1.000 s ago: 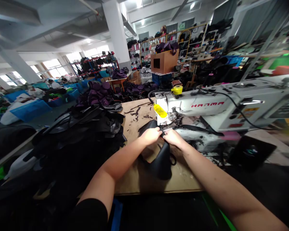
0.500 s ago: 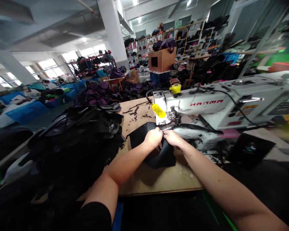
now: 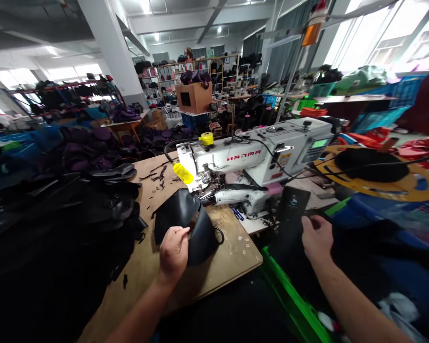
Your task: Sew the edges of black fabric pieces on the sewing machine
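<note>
A black leather-like piece (image 3: 203,236), folded into an open hollow shape, rests on the wooden tabletop beside the sewing machine (image 3: 232,157). My left hand (image 3: 174,252) is closed at its near edge, thumb and forefinger pinched on the material. Off to the right, my right hand (image 3: 318,236) has its fingers curled at the edge of a flat black panel (image 3: 293,202) with a small pale logo. That hand's grip is partly hidden. Under the machine's head, the needle area lies just behind the leather piece.
Dark cut pieces (image 3: 103,205) are heaped at the left. Thin scraps (image 3: 159,176) lie on the wooden tabletop (image 3: 232,267). Blue-handled snips (image 3: 238,212) lie by the machine arm. A green crate edge (image 3: 289,295) runs below right; a yellow ring-shaped piece (image 3: 379,174) lies farther right.
My right hand has left the leather piece at the needle and moved right to the black panel. The leather piece sits nearer me, away from the needle. The view has turned right.
</note>
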A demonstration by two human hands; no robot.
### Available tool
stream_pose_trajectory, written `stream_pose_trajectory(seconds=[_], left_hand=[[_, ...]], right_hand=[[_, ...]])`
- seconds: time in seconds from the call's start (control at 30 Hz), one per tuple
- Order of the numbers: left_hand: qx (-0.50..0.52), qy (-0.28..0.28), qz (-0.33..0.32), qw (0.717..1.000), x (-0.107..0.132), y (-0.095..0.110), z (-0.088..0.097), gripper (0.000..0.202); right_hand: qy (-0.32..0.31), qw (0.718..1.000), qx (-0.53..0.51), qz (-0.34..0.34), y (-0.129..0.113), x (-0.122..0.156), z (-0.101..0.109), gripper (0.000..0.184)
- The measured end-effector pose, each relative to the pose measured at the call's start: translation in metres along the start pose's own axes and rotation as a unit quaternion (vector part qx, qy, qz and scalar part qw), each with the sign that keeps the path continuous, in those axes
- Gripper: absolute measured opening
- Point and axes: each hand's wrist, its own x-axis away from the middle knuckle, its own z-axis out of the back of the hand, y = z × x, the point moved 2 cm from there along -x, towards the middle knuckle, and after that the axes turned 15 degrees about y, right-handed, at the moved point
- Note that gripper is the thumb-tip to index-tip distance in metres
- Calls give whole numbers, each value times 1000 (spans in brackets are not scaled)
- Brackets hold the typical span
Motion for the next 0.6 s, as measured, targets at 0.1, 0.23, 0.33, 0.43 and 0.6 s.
stream_pose_trajectory(seconds=[0.1, 0.23, 0.33, 0.43, 0.6], left_hand=[[104, -78, 19, 991, -13, 52, -33, 23], [138, -277, 94, 946, -30, 122, -145, 44], [61, -349, 164, 921, -32, 163, -228, 77], [-26, -309, 218, 926, -23, 194, -280, 84], [-102, -209, 285, 930, 12, 227, -313, 98]], right_hand=[[-98, 958, -124, -239, 17, -22, -7, 38], [-245, 869, -228, -365, 20, -10, -26, 39], [-275, 795, -317, -438, 24, 2, -36, 38], [-294, 762, -362, -449, 29, 7, -43, 45], [-359, 757, -361, -409, 28, 6, -44, 54]])
